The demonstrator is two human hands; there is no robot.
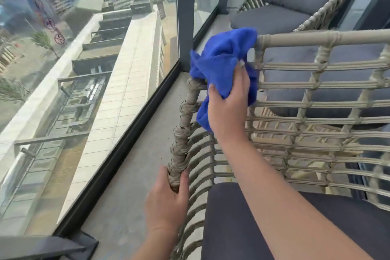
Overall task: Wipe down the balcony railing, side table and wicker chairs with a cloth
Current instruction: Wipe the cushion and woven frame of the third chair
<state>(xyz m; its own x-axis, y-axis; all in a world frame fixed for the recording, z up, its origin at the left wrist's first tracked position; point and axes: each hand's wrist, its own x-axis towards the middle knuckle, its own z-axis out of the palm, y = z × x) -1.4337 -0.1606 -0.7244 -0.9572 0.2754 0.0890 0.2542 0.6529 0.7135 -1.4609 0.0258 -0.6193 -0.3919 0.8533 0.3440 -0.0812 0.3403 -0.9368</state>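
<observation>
Risks, as judged: blue cloth [219,69] bunched loosely, with a free fold hanging below the right hand; the fold could snag on the rope wrapping of the near wicker chair [295,112] or slip loose at the corner where armrest meets back. Open weave gives little flat surface, so a quick pass may leave dust in the gaps between strands. Chair stands close to the glass balcony railing [185,17], just left of both hands; a hard push could knock the frame against it.

Right hand [229,103]: fingers curled round the cloth, clamped on it, pressing it against the chair's upper corner; thumb tip lies on the fabric.

Left hand [166,198]: nearer the person and lower than the right, fingers wrapped round the woven armrest rail, bracing the chair.

Second wicker chair [299,0]: beyond the right hand, grey cushions, untouched.

Side table: not in view
</observation>
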